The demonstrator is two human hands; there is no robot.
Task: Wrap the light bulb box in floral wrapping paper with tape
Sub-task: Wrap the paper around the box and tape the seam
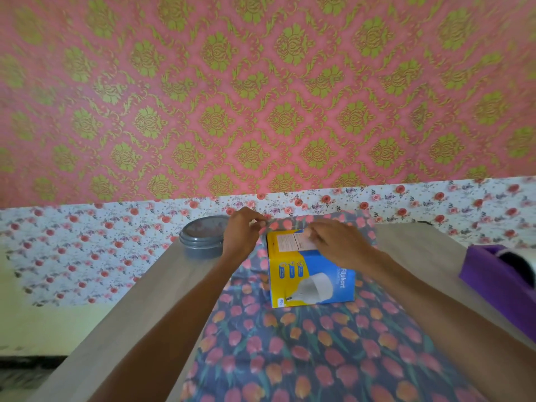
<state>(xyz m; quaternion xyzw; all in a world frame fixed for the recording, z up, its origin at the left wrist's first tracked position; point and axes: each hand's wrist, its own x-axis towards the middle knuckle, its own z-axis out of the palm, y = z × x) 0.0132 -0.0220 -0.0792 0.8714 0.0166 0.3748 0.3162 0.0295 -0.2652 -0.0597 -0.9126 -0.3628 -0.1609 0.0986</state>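
A blue and yellow light bulb box (pixel 310 277) stands on a sheet of dark floral wrapping paper (pixel 304 343) with pink and orange tulips, spread over the table. The paper's far edge rises behind the box. My left hand (pixel 242 235) pinches that far edge at the box's back left corner. My right hand (pixel 339 242) rests on the box's top, fingers curled over the paper edge there. No piece of tape shows between my fingers.
A grey round lidded container (pixel 200 236) sits left of the box. A purple tape dispenser (pixel 501 274) stands at the table's right edge. The wooden table (pixel 139 309) ends at a wall with floral and damask wallpaper.
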